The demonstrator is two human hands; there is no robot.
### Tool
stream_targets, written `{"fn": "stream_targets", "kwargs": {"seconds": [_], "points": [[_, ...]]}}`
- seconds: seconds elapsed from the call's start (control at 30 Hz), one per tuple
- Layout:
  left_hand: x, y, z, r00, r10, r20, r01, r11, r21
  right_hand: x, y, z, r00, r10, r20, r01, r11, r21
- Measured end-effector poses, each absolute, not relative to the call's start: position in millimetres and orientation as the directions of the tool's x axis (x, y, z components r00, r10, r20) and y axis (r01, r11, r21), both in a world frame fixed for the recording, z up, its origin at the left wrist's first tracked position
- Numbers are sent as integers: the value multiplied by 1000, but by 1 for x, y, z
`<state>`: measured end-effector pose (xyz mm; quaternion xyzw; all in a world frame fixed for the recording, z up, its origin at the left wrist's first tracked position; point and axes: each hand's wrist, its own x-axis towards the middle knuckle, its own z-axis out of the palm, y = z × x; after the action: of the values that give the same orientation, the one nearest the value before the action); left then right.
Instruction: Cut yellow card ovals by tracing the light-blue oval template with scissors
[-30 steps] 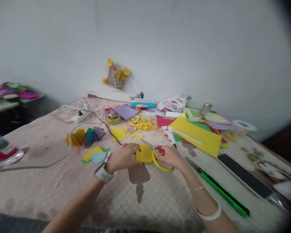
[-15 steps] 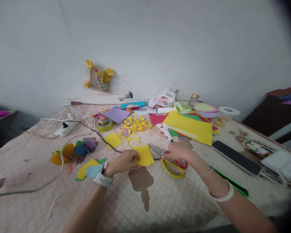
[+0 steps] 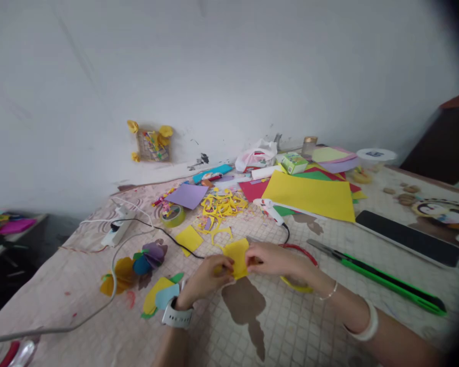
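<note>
Between my two hands is a small yellow paper square [image 3: 237, 257], raised a little off the table. My left hand [image 3: 210, 278] pinches its left edge; a white watch sits on that wrist. My right hand [image 3: 270, 260] has its fingers closed on the paper's right edge. Under my right forearm lie the scissors [image 3: 300, 285], with red and yellow handles, partly hidden. Beyond them rests a white glue gun [image 3: 270, 210] with a black cord. A second yellow paper square [image 3: 189, 239] lies flat to the left of my hands.
Yellow paper scraps [image 3: 224, 204] are heaped behind my hands. A green utility knife [image 3: 390, 283] and a dark phone [image 3: 407, 238] lie on the right. At left are paper flowers [image 3: 118, 275], a power strip [image 3: 117, 232] and a grey cable [image 3: 80, 321]. A large yellow sheet [image 3: 309, 196] lies at the back.
My right hand has moved from the scissors to the yellow paper square and taken its right edge. My left hand keeps its hold. The view has shifted, showing more of the utility knife.
</note>
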<state>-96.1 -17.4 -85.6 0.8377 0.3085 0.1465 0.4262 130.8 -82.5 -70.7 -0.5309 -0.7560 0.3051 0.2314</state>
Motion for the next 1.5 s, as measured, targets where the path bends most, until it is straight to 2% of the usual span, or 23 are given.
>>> {"fn": "stream_targets", "kwargs": {"seconds": [0.13, 0.37, 0.47, 0.63, 0.8, 0.97, 1.23, 1.5], "points": [[-95, -16, -86, 687, 727, 9, 390, -379, 839, 135, -70, -77, -246, 968, 41, 558, 177, -811], [-86, -14, -86, 339, 932, 125, 326, -241, 914, 130, -38, -86, -11, 986, 168, 368, 160, -916], [-75, -18, -88, 237, 968, 80, 229, -136, 964, 128, -32, -91, 123, 973, 195, 248, 160, -955], [-34, -28, -88, 292, 955, -49, 10, 48, 999, 127, -40, -95, 150, 969, 196, 104, 181, -978], [6, -27, -92, 282, 956, -83, -236, 153, 960, 135, -43, -98, 118, 981, 153, 124, 139, -983], [12, -22, -101, 233, 961, -148, -381, 230, 895, 145, -39, -106, 134, 985, 107, 205, 78, -976], [1, -20, -109, 209, 954, -216, -470, 292, 833, 144, -38, -115, 196, 977, 90, 301, 27, -953], [4, -24, -106, 238, 938, -251, -542, 343, 767, 137, -43, -114, 154, 986, 64, 341, 8, -940]]}}
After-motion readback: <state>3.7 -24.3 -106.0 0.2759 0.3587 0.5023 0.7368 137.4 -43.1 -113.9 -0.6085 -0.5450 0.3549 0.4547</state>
